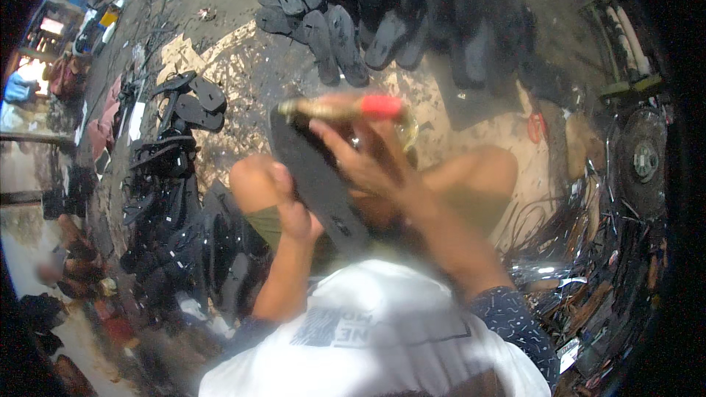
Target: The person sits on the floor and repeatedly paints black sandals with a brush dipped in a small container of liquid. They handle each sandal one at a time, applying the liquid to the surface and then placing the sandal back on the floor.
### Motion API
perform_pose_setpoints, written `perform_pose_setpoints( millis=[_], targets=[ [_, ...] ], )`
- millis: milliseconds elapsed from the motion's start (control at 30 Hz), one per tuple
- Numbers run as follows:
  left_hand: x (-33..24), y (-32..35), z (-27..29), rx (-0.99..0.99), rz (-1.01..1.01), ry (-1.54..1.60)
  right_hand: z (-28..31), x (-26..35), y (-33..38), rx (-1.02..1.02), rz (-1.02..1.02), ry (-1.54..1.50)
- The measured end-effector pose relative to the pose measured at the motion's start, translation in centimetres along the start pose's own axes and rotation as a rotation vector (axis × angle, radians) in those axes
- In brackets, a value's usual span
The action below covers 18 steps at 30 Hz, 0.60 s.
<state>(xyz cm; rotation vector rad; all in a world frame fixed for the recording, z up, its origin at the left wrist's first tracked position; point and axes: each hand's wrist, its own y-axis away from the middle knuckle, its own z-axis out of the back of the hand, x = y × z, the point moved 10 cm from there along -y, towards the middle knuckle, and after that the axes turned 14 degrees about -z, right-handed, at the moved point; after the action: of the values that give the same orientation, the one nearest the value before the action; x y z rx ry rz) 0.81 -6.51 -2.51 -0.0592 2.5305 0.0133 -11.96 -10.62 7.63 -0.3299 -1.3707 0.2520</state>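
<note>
My left hand (290, 202) grips the left edge of a long black sandal sole (320, 176), its thumb along the side. The sole tilts over my lap between my bent knees. My right hand (368, 165) is closed over the upper part of the sole, smeared by motion. With it I hold a slim tan tool with a red end (381, 107), lying across the top of the sole. Blur hides what kind of tool it is. A clear, yellowish rounded thing (407, 132) shows partly behind my right hand.
Several black soles (334, 40) lie ahead on the floor. Strapped black sandals (165, 154) are heaped at the left. Red-handled scissors (537, 126) rest on cardboard (507, 213) at the right, near loose black strips (566, 209) and a dark wheel (645, 159).
</note>
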Motion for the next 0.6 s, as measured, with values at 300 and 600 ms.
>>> perform_pose_setpoints(
  millis=[300, 600],
  targets=[
    [3.2, 3.4, 3.9, -0.077, 0.127, 0.076, 3.3, -6.1, -0.2, -0.012, -0.242, -0.031],
    [2.9, 4.8, 5.0, -0.175, 0.176, -0.084, 6.1, -6.2, 4.0, -0.084, -0.675, -0.442]
  ],
)
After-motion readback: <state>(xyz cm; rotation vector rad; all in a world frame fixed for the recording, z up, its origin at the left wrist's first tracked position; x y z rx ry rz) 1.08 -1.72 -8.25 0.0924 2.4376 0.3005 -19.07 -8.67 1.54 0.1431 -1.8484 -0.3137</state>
